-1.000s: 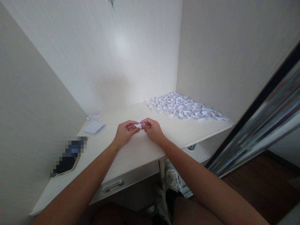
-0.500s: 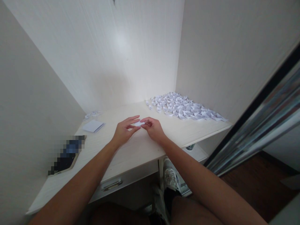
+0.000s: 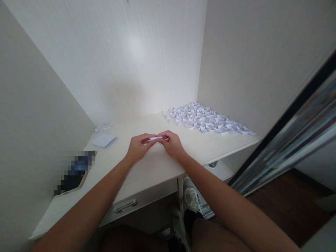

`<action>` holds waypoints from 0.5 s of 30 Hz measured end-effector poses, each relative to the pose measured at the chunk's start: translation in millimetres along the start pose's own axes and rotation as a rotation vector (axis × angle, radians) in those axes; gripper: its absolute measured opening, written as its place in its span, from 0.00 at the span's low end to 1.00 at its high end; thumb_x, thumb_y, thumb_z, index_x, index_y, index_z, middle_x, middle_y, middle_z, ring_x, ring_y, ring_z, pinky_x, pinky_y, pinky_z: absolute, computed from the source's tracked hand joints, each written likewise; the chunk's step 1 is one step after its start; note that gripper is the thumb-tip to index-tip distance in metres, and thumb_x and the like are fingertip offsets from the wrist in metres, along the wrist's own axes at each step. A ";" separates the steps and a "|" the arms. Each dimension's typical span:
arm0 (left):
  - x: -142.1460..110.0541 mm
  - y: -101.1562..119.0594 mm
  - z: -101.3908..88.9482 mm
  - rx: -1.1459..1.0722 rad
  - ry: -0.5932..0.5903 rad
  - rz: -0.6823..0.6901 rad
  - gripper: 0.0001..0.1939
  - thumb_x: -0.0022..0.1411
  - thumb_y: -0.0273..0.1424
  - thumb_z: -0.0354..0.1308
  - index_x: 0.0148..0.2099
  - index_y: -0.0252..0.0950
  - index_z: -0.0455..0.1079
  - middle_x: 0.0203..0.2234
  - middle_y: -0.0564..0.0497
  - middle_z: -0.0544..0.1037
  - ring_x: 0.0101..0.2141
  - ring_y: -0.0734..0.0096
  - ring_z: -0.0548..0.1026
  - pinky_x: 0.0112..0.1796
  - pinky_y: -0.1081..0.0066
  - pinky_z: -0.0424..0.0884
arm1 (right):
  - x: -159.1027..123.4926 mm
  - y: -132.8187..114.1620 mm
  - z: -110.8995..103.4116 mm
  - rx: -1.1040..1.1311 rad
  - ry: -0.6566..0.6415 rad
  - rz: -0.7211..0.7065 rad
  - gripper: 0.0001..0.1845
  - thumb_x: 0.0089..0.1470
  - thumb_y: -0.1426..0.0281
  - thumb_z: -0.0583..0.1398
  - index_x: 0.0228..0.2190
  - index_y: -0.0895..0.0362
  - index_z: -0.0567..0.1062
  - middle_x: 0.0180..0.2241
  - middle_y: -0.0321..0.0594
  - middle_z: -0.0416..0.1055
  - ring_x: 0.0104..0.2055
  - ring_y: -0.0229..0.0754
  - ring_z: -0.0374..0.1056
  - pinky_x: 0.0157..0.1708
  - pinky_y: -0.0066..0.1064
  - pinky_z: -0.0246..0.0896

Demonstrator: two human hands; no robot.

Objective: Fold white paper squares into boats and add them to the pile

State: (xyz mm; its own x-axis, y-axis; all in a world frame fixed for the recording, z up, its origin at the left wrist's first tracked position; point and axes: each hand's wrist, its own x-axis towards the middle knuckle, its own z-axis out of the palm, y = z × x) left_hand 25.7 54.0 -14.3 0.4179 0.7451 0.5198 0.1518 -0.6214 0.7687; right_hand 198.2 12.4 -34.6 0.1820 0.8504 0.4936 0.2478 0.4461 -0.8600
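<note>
Left of the folded-paper heap, the left hand and right hand are pinching a small white paper piece between their fingers.

Paper, perhaps folded, partly behind fingers

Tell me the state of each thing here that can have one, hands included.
Small white paper: folded, held between both hands
Left hand: pinching the paper
Right hand: pinching the paper
Paper pieces: folded, heaped at the right
Paper stack: lying flat
Drawer: looks shut
Shoe: worn, laced
Dark device: pixelated, on or off unclear
</note>
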 end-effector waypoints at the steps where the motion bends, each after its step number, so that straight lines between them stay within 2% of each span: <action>1: -0.1 -0.5 -0.3 -0.024 -0.015 -0.022 0.17 0.56 0.41 0.70 0.44 0.36 0.82 0.36 0.45 0.86 0.32 0.64 0.83 0.36 0.66 0.81 | -0.1 -0.3 -0.1 -0.005 0.004 0.000 0.04 0.52 0.70 0.66 0.33 0.56 0.80 0.32 0.38 0.75 0.35 0.39 0.70 0.35 0.29 0.65; 7: -0.5 -4.3 1.2 -0.146 -0.030 -0.123 0.22 0.55 0.44 0.70 0.46 0.33 0.81 0.37 0.43 0.86 0.32 0.60 0.84 0.38 0.62 0.82 | -0.4 -1.3 0.2 0.007 0.014 0.029 0.04 0.53 0.69 0.65 0.32 0.56 0.79 0.31 0.37 0.75 0.33 0.38 0.69 0.34 0.29 0.64; 15: 0.2 -0.2 4.1 -0.176 -0.030 -0.112 0.20 0.57 0.46 0.68 0.41 0.33 0.81 0.33 0.44 0.85 0.31 0.60 0.84 0.37 0.61 0.83 | -1.8 -3.5 1.3 0.010 0.013 0.036 0.04 0.54 0.69 0.65 0.31 0.56 0.79 0.27 0.35 0.73 0.31 0.37 0.67 0.34 0.29 0.63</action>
State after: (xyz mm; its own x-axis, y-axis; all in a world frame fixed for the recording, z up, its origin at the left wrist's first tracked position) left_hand 29.4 53.2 -15.8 0.4338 0.7978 0.4186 0.0409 -0.4816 0.8755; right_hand 195.8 9.7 -32.7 0.2028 0.8625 0.4637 0.2318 0.4178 -0.8784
